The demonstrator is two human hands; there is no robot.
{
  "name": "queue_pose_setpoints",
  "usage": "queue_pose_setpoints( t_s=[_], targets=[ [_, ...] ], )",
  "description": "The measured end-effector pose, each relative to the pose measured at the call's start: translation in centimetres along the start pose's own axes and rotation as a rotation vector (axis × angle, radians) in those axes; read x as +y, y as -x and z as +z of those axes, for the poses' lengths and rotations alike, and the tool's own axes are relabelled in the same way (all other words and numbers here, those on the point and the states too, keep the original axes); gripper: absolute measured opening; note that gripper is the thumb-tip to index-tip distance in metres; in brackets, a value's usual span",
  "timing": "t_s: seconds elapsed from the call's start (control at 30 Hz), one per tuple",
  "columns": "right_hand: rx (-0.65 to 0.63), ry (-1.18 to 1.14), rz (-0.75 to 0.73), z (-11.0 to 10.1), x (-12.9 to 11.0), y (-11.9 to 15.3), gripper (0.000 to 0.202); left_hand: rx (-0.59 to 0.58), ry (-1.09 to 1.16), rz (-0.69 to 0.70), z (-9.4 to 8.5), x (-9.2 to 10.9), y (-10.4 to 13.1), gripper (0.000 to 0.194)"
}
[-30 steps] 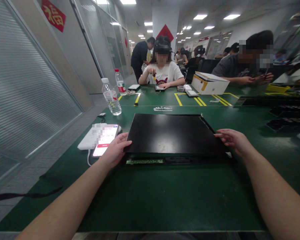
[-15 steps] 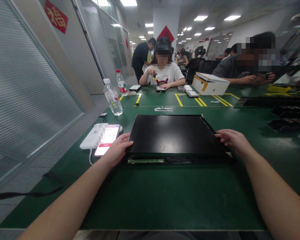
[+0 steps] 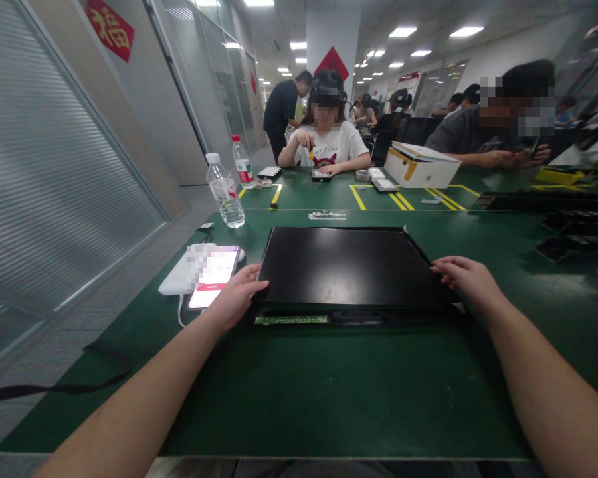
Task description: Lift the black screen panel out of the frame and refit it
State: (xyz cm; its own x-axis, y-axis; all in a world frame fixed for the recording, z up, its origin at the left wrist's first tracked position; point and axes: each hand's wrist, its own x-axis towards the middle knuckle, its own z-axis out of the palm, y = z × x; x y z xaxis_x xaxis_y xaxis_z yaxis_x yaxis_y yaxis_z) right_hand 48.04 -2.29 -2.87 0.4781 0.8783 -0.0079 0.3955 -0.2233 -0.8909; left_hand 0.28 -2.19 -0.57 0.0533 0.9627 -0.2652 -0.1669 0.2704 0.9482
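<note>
A black flat display panel (image 3: 343, 265) lies in front of me, its glossy face up and reflecting the ceiling lights. Along its near side, a green circuit board strip (image 3: 292, 320) shows in a dark frame (image 3: 393, 320) just below the panel's edge. My left hand (image 3: 234, 299) pinches the panel's left edge, thumb on top. At the opposite edge, my right hand (image 3: 466, 279) is closed with thumb and fingertips on the panel's rim. The undersides of the panel and the fingertips beneath it are hidden.
Left of the panel lie a lit phone (image 3: 214, 275) and a white device (image 3: 179, 272) with a cable. Two water bottles (image 3: 225, 192) (image 3: 242, 162) stand behind them. A white box (image 3: 421, 166) and co-workers are across the green table (image 3: 329, 398). Dark parts (image 3: 573, 226) lie far right.
Almost nothing differs. The view has shifted very slightly, while both hands keep their places at the panel's edges.
</note>
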Motion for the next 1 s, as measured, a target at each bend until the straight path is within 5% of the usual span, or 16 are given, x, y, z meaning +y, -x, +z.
queue_pose_setpoints(
  t_s=[1.0],
  targets=[
    [-0.026, 0.1, -0.063, 0.15, 0.37, 0.01, 0.016, -0.09, -0.02, 0.035, -0.61, -0.46, -0.28, 0.048]
  ],
)
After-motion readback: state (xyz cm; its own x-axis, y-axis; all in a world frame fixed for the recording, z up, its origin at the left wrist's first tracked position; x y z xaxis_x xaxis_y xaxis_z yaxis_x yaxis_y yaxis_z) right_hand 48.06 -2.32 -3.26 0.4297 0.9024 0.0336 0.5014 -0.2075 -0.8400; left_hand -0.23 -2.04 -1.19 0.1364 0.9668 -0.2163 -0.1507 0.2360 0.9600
